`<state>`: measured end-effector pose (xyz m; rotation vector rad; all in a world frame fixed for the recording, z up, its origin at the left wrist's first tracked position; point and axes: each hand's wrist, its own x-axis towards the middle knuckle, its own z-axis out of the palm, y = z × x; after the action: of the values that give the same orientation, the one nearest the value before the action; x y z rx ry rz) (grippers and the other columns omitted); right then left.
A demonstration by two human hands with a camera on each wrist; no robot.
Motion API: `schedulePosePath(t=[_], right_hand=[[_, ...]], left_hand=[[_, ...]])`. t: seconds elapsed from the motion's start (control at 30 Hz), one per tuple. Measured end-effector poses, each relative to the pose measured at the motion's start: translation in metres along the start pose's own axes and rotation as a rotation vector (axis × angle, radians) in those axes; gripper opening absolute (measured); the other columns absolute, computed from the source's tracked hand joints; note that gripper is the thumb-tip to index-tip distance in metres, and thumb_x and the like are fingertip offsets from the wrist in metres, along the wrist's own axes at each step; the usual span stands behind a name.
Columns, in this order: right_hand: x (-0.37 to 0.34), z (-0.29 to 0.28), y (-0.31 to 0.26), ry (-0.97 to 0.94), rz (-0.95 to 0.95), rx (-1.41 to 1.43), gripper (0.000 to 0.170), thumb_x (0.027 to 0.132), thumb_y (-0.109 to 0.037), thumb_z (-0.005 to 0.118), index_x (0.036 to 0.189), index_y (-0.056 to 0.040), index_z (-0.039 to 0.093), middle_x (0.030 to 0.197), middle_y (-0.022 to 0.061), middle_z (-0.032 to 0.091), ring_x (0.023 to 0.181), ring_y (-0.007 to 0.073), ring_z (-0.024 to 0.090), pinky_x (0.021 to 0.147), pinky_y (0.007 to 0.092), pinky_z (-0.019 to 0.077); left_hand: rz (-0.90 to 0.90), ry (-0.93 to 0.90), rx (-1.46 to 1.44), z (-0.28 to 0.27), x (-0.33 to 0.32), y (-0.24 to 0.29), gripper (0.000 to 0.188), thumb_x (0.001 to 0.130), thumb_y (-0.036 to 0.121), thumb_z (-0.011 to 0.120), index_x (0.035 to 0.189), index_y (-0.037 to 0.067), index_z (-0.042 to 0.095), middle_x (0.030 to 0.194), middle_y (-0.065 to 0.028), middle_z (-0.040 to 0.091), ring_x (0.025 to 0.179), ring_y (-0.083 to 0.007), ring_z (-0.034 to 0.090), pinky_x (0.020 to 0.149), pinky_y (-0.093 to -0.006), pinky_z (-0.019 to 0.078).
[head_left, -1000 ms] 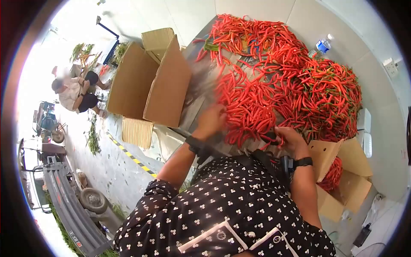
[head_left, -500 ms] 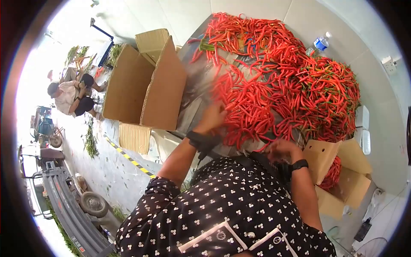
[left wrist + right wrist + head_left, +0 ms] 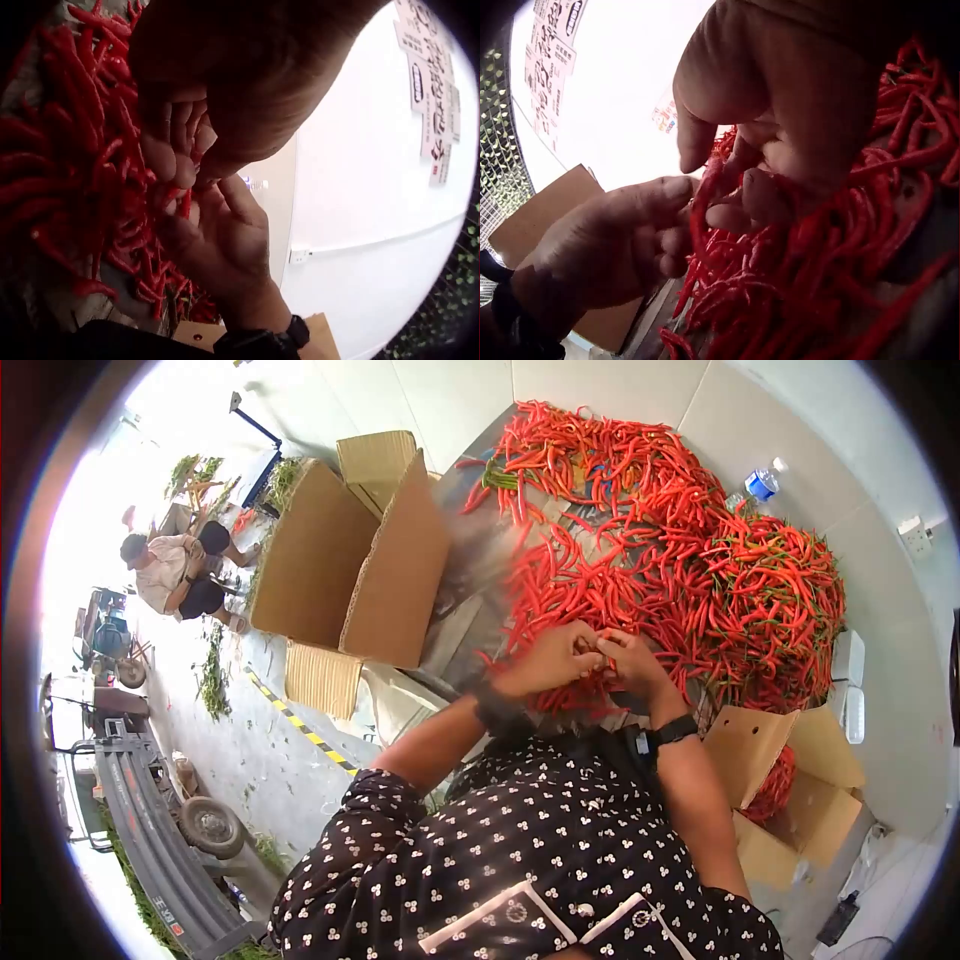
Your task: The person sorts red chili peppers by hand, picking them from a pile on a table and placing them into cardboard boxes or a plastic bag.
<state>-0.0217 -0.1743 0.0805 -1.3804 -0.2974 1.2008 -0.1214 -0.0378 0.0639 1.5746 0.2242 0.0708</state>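
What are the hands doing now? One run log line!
left hand: fingers curled at red chili | right hand: pinches red chili | beyond: chili pile | left side: open cardboard box

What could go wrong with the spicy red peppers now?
The pepper between the left hand and right hand might slip and get lost, because the heap just beyond looks the same. Peppers piled up high might slide down. And the bottle right beside the heap could perhaps get bumped.

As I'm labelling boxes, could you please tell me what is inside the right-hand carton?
Red chillies show inside the carton; whatever lies beneath them is covered.
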Motion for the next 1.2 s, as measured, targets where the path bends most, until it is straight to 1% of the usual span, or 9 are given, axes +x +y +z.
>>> schedulePosePath(t=[0.1,0.17,0.27,0.5,0.57,0.87,1.0,1.07,1.2], right_hand=[[-0.001,-0.019,0.008,0.036,0.091,0.264,0.009,0.084,-0.012,0.050,0.087,-0.0049,0.054,0.065,0.0003,0.051,0.053,0.0091,0.046,0.049,0.0240,0.0412],[-0.004,-0.037,0.017,0.174,0.056,0.291,0.010,0.086,-0.019,0.049,0.090,-0.0096,0.052,0.070,0.0027,0.053,0.058,0.0124,0.050,0.050,0.0233,0.0393],[-0.004,-0.059,0.032,0.229,-0.008,0.412,0.011,0.086,-0.018,0.048,0.087,-0.0077,0.052,0.070,0.0048,0.053,0.059,0.0152,0.051,0.052,0.0271,0.0421],[-0.019,-0.068,0.042,0.241,0.102,0.537,0.009,0.084,-0.014,0.047,0.083,-0.0050,0.050,0.070,0.0050,0.052,0.060,0.0166,0.052,0.055,0.0283,0.0454],[-0.017,-0.068,0.041,0.261,0.102,0.508,0.013,0.084,-0.013,0.046,0.090,-0.0032,0.052,0.072,0.0058,0.053,0.061,0.0166,0.052,0.055,0.0292,0.0449],[-0.009,-0.047,0.016,0.097,0.161,0.193,0.033,0.079,-0.008,0.050,0.111,-0.0020,0.053,0.071,0.0009,0.055,0.055,0.0080,0.048,0.046,0.0201,0.0383],[-0.003,-0.042,0.022,0.030,0.170,0.052,0.035,0.078,-0.007,0.051,0.113,-0.0025,0.053,0.070,-0.0018,0.054,0.054,0.0060,0.047,0.046,0.0200,0.0372],[-0.001,-0.045,0.028,-0.015,0.111,-0.023,0.032,0.078,-0.006,0.050,0.110,-0.0028,0.055,0.069,-0.0027,0.053,0.055,0.0056,0.046,0.045,0.0201,0.0366],[-0.009,-0.055,0.038,-0.023,0.159,0.020,0.025,0.079,-0.006,0.049,0.103,-0.0037,0.057,0.067,-0.0022,0.052,0.053,0.0060,0.046,0.044,0.0207,0.0364]], left_hand=[[0.111,-0.015,0.185,0.002,0.006,0.004,0.021,0.073,0.011,0.063,0.093,0.004,0.057,0.078,-0.0064,0.058,0.073,-0.0147,0.057,0.061,-0.0282,0.0456],[0.438,0.016,0.821,0.000,0.008,0.009,0.025,0.071,0.015,0.060,0.095,0.007,0.059,0.093,-0.0078,0.056,0.088,-0.0224,0.054,0.073,-0.0351,0.0442],[0.571,0.010,0.983,-0.010,0.013,-0.007,0.026,0.067,0.018,0.057,0.092,0.009,0.060,0.102,-0.0085,0.051,0.097,-0.0282,0.047,0.081,-0.0399,0.0398],[0.470,0.252,1.115,-0.064,0.013,-0.018,0.020,0.063,0.012,0.061,0.083,0.009,0.059,0.097,-0.0114,0.053,0.093,-0.0306,0.050,0.078,-0.0401,0.0419],[0.314,0.275,1.084,-0.080,0.010,-0.016,0.017,0.063,0.009,0.060,0.080,0.009,0.059,0.099,-0.0125,0.052,0.094,-0.0317,0.050,0.078,-0.0413,0.0415],[0.352,0.550,1.107,-0.087,0.008,-0.010,0.021,0.064,0.000,0.055,0.084,0.006,0.060,0.098,-0.0147,0.052,0.093,-0.0333,0.050,0.080,-0.0414,0.0418],[0.504,0.313,0.905,-0.049,0.024,-0.006,0.020,0.064,0.008,0.056,0.083,0.010,0.062,0.097,-0.0119,0.052,0.097,-0.0289,0.047,0.078,-0.0425,0.0394],[0.449,-0.013,1.109,-0.028,0.031,-0.003,0.022,0.066,0.014,0.056,0.087,0.012,0.063,0.102,-0.0100,0.051,0.100,-0.0253,0.045,0.083,-0.0418,0.0363],[0.539,-0.011,1.085,-0.015,0.032,0.003,0.022,0.066,0.019,0.058,0.086,0.012,0.063,0.104,-0.0092,0.050,0.102,-0.0248,0.044,0.087,-0.0422,0.0323]])
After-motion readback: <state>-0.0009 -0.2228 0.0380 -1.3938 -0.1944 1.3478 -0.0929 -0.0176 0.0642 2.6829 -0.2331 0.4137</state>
